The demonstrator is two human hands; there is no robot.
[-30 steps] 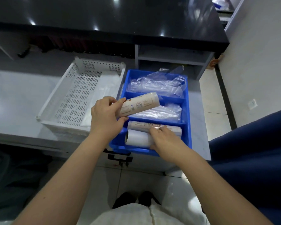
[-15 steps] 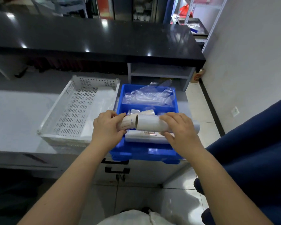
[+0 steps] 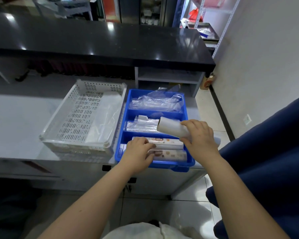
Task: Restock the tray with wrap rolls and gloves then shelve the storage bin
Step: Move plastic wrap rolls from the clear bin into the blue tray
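Observation:
A blue tray (image 3: 155,163) with three compartments sits at the counter's right end. Its far compartment holds clear plastic gloves (image 3: 155,102), its middle one flat clear packets (image 3: 141,125). Two printed wrap rolls (image 3: 169,155) lie in the near compartment. My left hand (image 3: 139,150) rests curled on their left ends. My right hand (image 3: 199,135) holds a plain white roll (image 3: 169,127) tilted above the middle and near compartments. A white perforated storage bin (image 3: 72,140) stands just left of the tray, with thin clear plastic inside.
A black countertop (image 3: 100,37) runs behind, above an open grey shelf cubby (image 3: 169,77). The counter's right edge drops to a tiled floor (image 3: 211,107) beside a white wall. A blue upholstered seat (image 3: 266,152) crowds the right side. Metal shelving (image 3: 214,19) stands far back.
My left hand put its printed roll down into the near compartment and now rests on it. My right hand lifted the white roll up and to the right. The view tilted upward.

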